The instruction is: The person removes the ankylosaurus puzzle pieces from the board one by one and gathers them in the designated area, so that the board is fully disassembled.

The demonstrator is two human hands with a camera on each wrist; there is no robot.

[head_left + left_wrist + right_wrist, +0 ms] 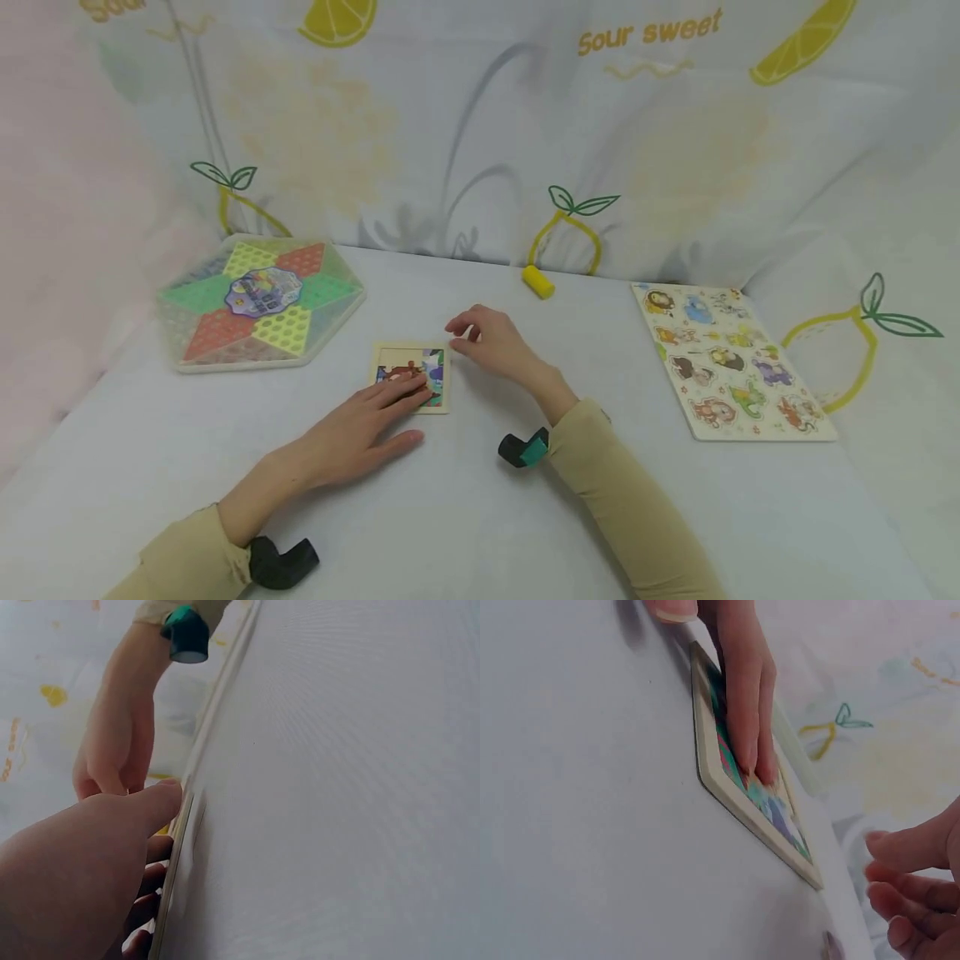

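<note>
A small square picture puzzle in a pale wooden frame [411,345] lies flat on the table. My left hand [356,429] rests on it, its straight fingers covering the lower left of the colourful picture. Seen from the right wrist, two of those fingers press on the puzzle [735,796]. My right hand [489,340] hovers just beyond the frame's far right corner, fingers loosely bent. In the right wrist view nothing shows between its thumb and fingertips [885,896]. A small purplish thing [832,946], too blurred to name, shows on the table below that hand.
A hexagonal game board [330,333] with coloured triangles lies at the left. A board of animal pictures [712,367] lies at the right. Near the table's back edge is a yellow cylinder [538,282]. A printed lemon cloth [480,125] hangs behind.
</note>
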